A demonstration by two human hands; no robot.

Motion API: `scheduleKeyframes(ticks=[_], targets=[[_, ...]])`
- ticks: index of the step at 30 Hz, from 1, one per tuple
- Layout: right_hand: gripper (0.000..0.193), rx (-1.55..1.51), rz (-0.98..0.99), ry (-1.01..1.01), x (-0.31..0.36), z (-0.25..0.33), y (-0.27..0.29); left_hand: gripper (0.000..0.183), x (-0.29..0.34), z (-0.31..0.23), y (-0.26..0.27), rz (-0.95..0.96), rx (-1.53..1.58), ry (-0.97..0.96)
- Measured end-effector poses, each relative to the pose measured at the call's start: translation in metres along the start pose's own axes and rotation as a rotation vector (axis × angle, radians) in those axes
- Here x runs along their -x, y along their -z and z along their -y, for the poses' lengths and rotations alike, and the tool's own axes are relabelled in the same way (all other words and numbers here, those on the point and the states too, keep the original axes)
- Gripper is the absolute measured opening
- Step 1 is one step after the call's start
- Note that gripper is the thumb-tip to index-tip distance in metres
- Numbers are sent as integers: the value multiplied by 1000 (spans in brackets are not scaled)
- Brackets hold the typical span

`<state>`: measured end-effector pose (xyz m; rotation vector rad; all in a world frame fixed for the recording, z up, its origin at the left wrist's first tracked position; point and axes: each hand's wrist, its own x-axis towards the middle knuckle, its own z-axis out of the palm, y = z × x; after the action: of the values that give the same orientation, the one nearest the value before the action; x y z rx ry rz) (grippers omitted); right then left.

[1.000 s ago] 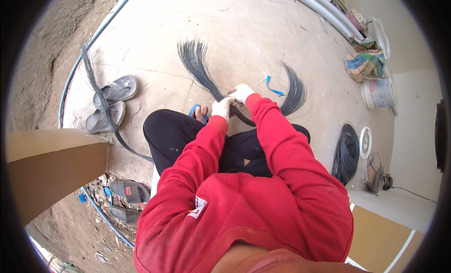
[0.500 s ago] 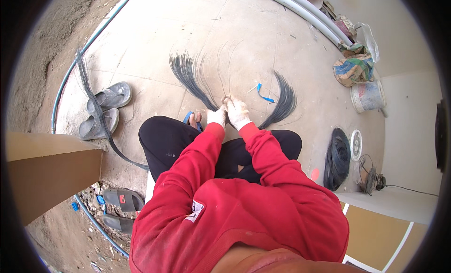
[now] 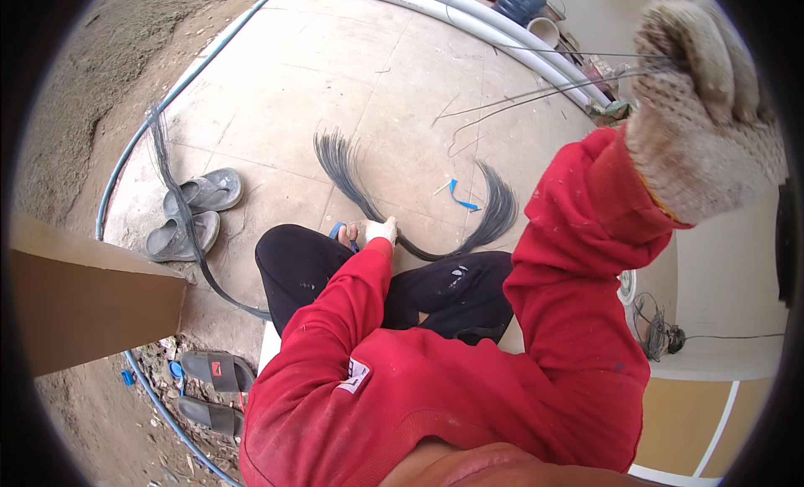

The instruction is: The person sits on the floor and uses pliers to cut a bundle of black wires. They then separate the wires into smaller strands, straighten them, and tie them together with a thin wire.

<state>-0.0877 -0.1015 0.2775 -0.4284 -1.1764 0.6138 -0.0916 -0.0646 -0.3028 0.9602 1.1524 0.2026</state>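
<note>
L: grey flip-flops (image 3: 203,191) w/ 2nd bundle (image 3: 177,195) across, post (image 3: 100,311) nearby. Blue strip (image 3: 463,200) just beside main bundle (image 3: 357,192), on floor (image 3: 276,110). Hose (image 3: 113,181) edges L, pipes (image 3: 502,45) far side; open floor betw. L hand (image 3: 383,229) grips main bundle approx. mid-length; R hand (image 3: 703,110), prev. beside L, now raised, clenched on few strands (image 3: 553,91).

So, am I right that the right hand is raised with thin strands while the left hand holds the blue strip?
Not quite: the left hand holds the dark bundle, not the blue strip, as the head view shows. The right hand is indeed raised with thin strands.
</note>
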Motion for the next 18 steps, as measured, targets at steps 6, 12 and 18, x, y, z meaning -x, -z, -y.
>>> scheduleKeyframes(ticks=[6,12,18], targets=[[27,-41,79,268,34,81,-11,97,136,-91,47,653,-530,-351],[31,-614,-354,170,153,-38,15,95,306,-209,130,1183,900,-638],[26,-303,-917,-431,254,-135,-16,27,328,-182,260,422,986,-537]])
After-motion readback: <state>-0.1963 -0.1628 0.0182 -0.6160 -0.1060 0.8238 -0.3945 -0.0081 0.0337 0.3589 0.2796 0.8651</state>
